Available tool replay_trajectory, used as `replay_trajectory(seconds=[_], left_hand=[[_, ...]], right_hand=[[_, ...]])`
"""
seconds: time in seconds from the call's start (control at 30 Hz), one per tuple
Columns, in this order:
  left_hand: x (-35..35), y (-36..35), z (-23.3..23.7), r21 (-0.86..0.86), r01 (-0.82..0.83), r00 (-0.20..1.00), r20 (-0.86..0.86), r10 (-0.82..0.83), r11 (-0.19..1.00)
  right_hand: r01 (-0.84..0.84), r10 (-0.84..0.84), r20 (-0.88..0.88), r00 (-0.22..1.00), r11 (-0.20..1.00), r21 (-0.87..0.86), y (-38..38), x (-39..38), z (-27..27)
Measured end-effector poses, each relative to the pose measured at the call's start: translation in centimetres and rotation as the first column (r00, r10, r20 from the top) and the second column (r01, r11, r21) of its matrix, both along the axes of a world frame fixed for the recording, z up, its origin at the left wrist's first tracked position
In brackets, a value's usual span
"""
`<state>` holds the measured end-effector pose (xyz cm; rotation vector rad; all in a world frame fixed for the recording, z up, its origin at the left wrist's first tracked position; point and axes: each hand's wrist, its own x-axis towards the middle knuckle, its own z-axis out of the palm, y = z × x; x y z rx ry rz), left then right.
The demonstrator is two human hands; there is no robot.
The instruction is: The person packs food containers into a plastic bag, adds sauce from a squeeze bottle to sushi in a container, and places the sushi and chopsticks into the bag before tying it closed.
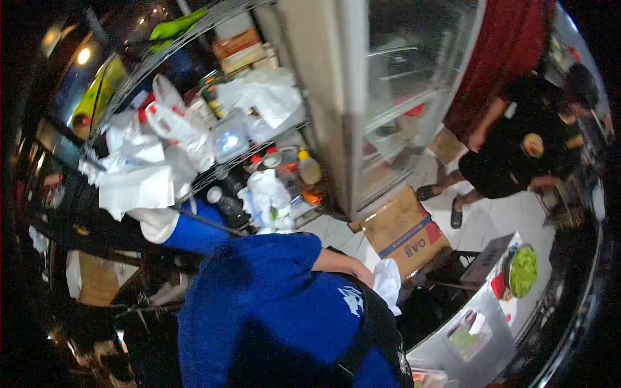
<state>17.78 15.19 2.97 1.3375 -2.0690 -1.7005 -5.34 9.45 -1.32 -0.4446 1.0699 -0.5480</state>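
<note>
My left forearm (343, 262) comes out of a blue short sleeve and bends across the front of my black apron (378, 317). At its end, by my waist, is a white crumpled piece (388, 284) that looks like cloth or paper. My left hand is mostly hidden there, so I cannot tell how its fingers are set. My right hand is out of view. The blue shirt (259, 284) fills the lower middle. Just past my waist, a flattened cardboard box (407, 233) lies on the floor.
A wire shelf (200, 174) on the left holds plastic bags (174, 119), white papers (136, 187) and bottles (309, 167). A glass-door cabinet (414, 77) stands behind. On the right are a metal counter (446, 359), a bowl of lettuce (522, 270) and a person in black (511, 142).
</note>
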Motion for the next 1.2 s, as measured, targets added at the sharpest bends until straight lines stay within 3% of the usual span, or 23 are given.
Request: replay_trajectory(seconds=[0.1, 0.13, 0.2, 0.27, 0.3, 0.33, 0.37, 0.4, 0.43, 0.47, 0.53, 0.57, 0.6, 0.67, 0.8, 0.87, 0.9, 0.93, 0.97, 1.03, 1.07, 1.1, 1.2], left_hand=[[1.9, 7.4, -3.7, 0.033, -0.081, 0.996, 0.03, 0.08, 0.996], [2.3, 9.1, -2.7, -0.041, -0.246, 0.969, -0.008, 0.245, 0.969], [3.9, 11.4, 2.4, -0.175, -0.553, 0.833, -0.106, 0.543, 0.815], [5.5, 12.7, 5.2, -0.393, -0.655, 0.732, -0.115, 0.672, 0.646], [6.4, 13.4, 6.5, -0.494, -0.683, 0.67, -0.131, 0.731, 0.538], [7.6, 14.7, 5.4, -0.687, -0.645, 0.522, -0.077, 0.85, 0.334], [8.7, 16.2, 3.7, -0.839, -0.526, 0.339, -0.061, 0.939, 0.136], [9.9, 18.5, 5.7, -0.791, -0.611, 0.264, -0.19, 0.946, 0.011], [11.3, 21.9, 9.5, -0.727, -0.679, 0.19, -0.314, 0.93, -0.107], [11.6, 26.4, 14.4, -0.8, -0.563, 0.1, -0.316, 0.943, -0.208], [11.6, 33.2, 15.8, -0.78, -0.496, -0.148, -0.357, 0.922, -0.381], [11.3, 35.9, 14.4, -0.686, -0.536, -0.287, -0.401, 0.87, -0.492], [11.4, 38.1, 14.1, -0.733, -0.444, -0.377, -0.37, 0.849, -0.516], [13.4, 38.5, 15.7, -0.753, -0.384, -0.357, -0.412, 0.839, -0.533], [21.4, 30.8, 24.6, -0.779, -0.371, -0.323, -0.402, 0.857, -0.505], [27.1, 25.5, 27.4, -0.906, -0.175, -0.482, -0.262, 0.836, -0.385], [30.5, 23.6, 25.5, -0.949, -0.038, -0.578, -0.233, 0.782, -0.312], [33.7, 23.2, 24.4, -0.963, -0.047, -0.651, -0.171, 0.739, -0.265], [37.0, 22.7, 23.3, -0.974, -0.063, -0.717, -0.106, 0.689, -0.215], [40.1, 23.7, 22.5, -0.892, -0.396, -0.742, 0.172, 0.648, -0.217], [38.8, 24.2, 23.5, -0.914, -0.101, -0.75, -0.189, 0.634, -0.393], [38.0, 26.4, 23.9, -0.907, -0.08, -0.643, -0.271, 0.717, -0.415], [37.0, 27.9, 23.7, -0.852, -0.124, -0.684, -0.298, 0.666, -0.508]], right_hand=[[-0.223, 0.222, -0.04, 0.974, 0.975, -0.017, 3.5, 4.0, -0.5], [-0.279, 0.277, -0.047, 0.96, 0.959, -0.041, 4.5, 5.0, -0.2], [-0.401, 0.394, -0.081, 0.916, 0.908, -0.122, 6.4, 7.1, 0.1], [-0.544, 0.521, -0.156, 0.839, 0.787, -0.292, 7.2, 10.1, 0.9], [-0.659, 0.6, -0.301, 0.741, 0.567, -0.494, 7.8, 12.5, 1.2], [-0.711, 0.566, -0.514, 0.644, 0.196, -0.675, 8.1, 15.5, 1.6], [-0.559, 0.449, -0.586, 0.675, -0.207, -0.803, 8.2, 20.0, 1.9], [-0.773, 0.555, -0.633, 0.539, 0.029, -0.633, 10.4, 24.8, 9.6], [-0.474, 0.616, -0.099, 0.782, 0.484, -0.736, 14.3, 28.9, 15.3], [-0.407, 0.587, 0.052, 0.808, 0.62, -0.67, 14.1, 33.4, 15.1], [-0.298, 0.622, -0.136, 0.771, 0.164, -0.94, 15.8, 38.5, 23.4], [-0.29, 0.535, -0.217, 0.817, 0.056, -0.955, 15.8, 41.3, 25.2], [-0.173, 0.645, -0.088, 0.759, 0.07, -0.982, 16.1, 43.9, 27.6], [-0.199, 0.62, -0.289, 0.729, -0.212, -0.957, 15.2, 48.7, 32.6], [0.098, 0.604, -0.025, 0.796, -0.169, -0.981, 17.6, 54.5, 40.5], [0.123, 0.539, -0.109, 0.835, -0.375, -0.919, 17.8, 60.4, 39.9], [-0.077, 0.45, -0.327, 0.831, -0.488, -0.869, 18.4, 61.5, 40.9], [-0.269, 0.336, -0.523, 0.783, -0.575, -0.773, 19.1, 62.7, 42.1], [-0.31, 0.19, -0.63, 0.753, -0.743, -0.594, 17.9, 67.0, 39.1], [-0.507, 0.001, -0.791, 0.612, -0.768, -0.393, 17.2, 74.1, 32.2], [-0.542, -0.024, -0.807, 0.589, -0.753, -0.373, 17.0, 75.2, 31.0], [-0.576, -0.049, -0.823, 0.566, -0.738, -0.352, 16.9, 76.1, 29.8], [-0.494, 0.0, -0.799, 0.601, -0.786, -0.372, 17.7, 75.5, 28.8]])
